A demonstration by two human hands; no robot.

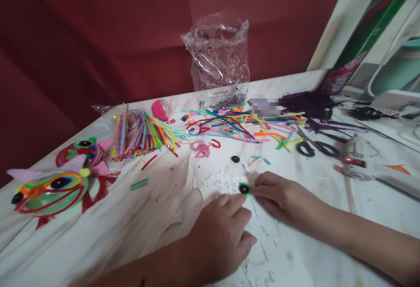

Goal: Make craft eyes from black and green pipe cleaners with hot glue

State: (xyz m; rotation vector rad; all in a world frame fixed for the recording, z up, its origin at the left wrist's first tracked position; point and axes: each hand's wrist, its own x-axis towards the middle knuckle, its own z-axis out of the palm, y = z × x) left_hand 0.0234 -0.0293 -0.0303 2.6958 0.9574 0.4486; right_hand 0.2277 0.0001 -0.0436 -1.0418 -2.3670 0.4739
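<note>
A black round craft eye (243, 188) with a small white dot and a fuzzy green rim, which looks like pipe cleaner, lies over handwritten paper (262, 243). My right hand (284, 195) pinches the green edge from the right with thumb and forefinger. From the lower left, my left hand (223, 234) rests on the paper, its fingers apart. The left index fingertip reaches the lower edge of the eye; whether it presses down cannot be made out. A second black craft eye (235, 159) sits just beyond, on the white sheet.
Two colourful fish-like ornaments (54, 190) stand at the left. Behind are a bundle of pipe cleaners (141, 136), loose pipe cleaners (226, 123) and a clear plastic bag (219, 55). To the right lie black-handled scissors (317, 147), a glue gun (359, 158) and purple strands (306, 105).
</note>
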